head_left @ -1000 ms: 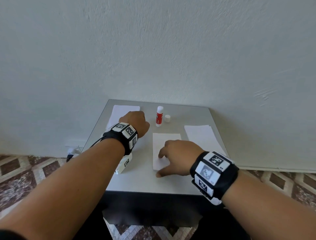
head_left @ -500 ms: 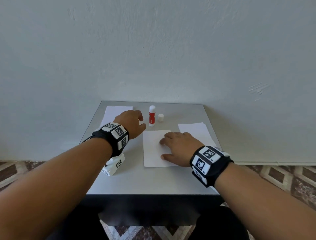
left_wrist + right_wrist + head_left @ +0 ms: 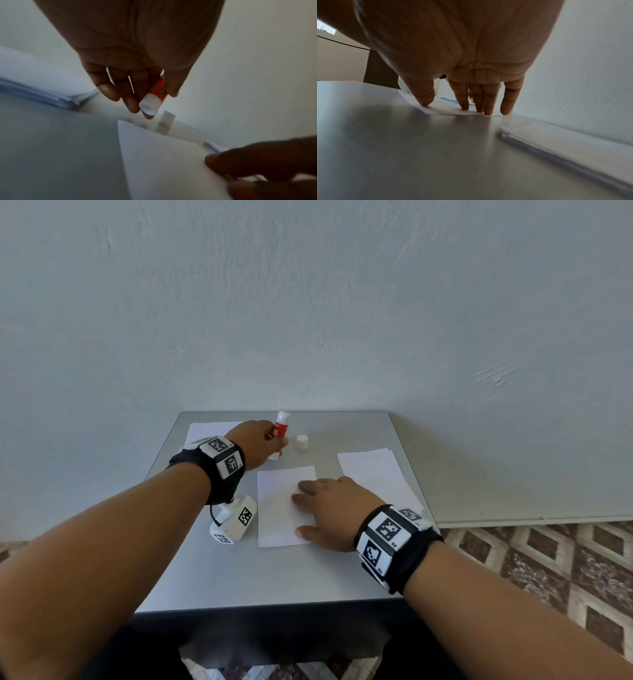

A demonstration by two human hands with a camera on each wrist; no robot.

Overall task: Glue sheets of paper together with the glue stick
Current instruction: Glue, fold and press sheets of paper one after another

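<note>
Since half a second ago the left hand (image 3: 257, 442) has reached the glue stick (image 3: 281, 429) and curled its fingers (image 3: 109, 89) around the red barrel, tilting it off its upright stand at the back of the surface (image 3: 260, 573). Its white cap (image 3: 301, 442) stands apart, just beside it. The right hand (image 3: 331, 510) lies flat, fingers straight, pressing the single sheet (image 3: 279, 508) at the middle. A paper stack (image 3: 375, 474) lies to the right, another stack (image 3: 209, 429) at the far left. The step in hand looks like fetching the glue; next the stick must come over the held sheet, its glue end down, and rub along it without shifting the paper.
</note>
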